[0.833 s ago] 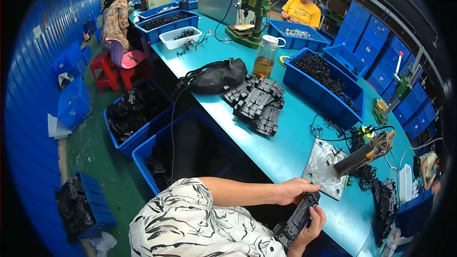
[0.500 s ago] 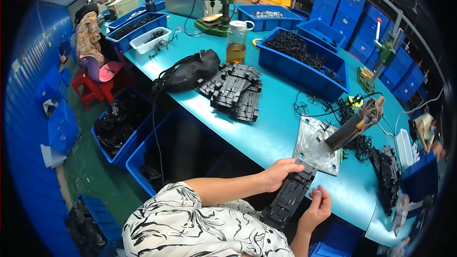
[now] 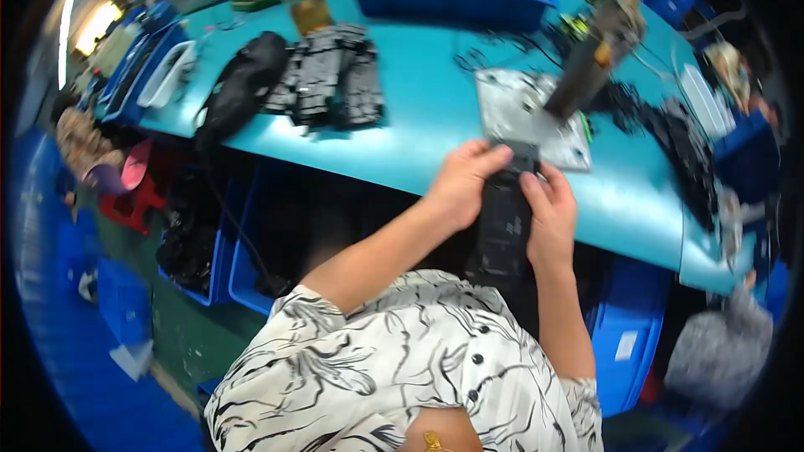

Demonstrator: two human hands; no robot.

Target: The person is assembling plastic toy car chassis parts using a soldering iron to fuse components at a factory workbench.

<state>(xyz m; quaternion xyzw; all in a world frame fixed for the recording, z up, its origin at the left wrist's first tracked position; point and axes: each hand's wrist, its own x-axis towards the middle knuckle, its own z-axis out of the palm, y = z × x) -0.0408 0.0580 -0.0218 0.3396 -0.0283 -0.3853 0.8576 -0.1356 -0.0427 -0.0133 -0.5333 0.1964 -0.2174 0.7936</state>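
A long black moulded plastic part (image 3: 505,222) is held in front of me at the table's near edge. My left hand (image 3: 463,182) is closed on its far left side, the thumb lying on top. Closed on the right side is my right hand (image 3: 551,211), its thumb pressed on the upper face near the far end. The part's far end is close to a silvery metal plate (image 3: 502,109), from which a dark post (image 3: 578,75) with a wrapped top leans up. Motion blur hides the part's fine detail.
Similar black parts lie stacked (image 3: 322,75) beside a black bag (image 3: 245,75) on the turquoise table (image 3: 419,130). Behind stand a bottle of amber liquid (image 3: 308,8) and a blue bin (image 3: 452,0) of small black pieces. More black parts (image 3: 682,155) lie at right.
My right hand has gone from apart with curled fingers to gripping the part's right side. The part is turned more upright in the picture. My view has shifted and tilted downward.
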